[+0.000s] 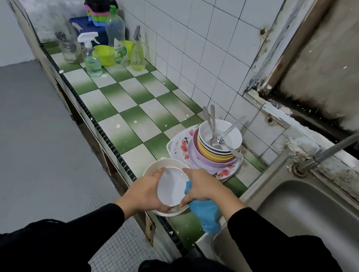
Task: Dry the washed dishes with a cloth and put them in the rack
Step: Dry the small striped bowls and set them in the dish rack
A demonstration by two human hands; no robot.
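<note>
A: Where's the bowl (172, 187)?
B: In the left hand (144, 191), tilted so its white inside faces up. The fingers curl round its left edge and under the near rim, gripping it.
A: And the right hand (203, 186)?
B: Just right of the bowl, touching its rim. Its fingers are closed round a blue cloth (205, 214), bunched against the bowl's right edge. The rest of the cloth hangs below the wrist, over the front of the counter (133, 96).
A: Does the bowl rest on anything?
B: It's held over a big bowl (157, 165) that sits at the counter's front edge. Whether the two touch, I cannot tell.
A: Other dishes?
B: A stack (207, 161) stands just beyond the hands, beside the sink (315, 216). It has floral plates at the bottom, then a purple bowl, a yellow one and white ones on top. Cutlery (214, 129) leans in the top bowl.
A: Anything further off?
B: A tap (344, 146) behind the sink, and bottles (117, 33) at the counter's far end, well apart from the hands.
</note>
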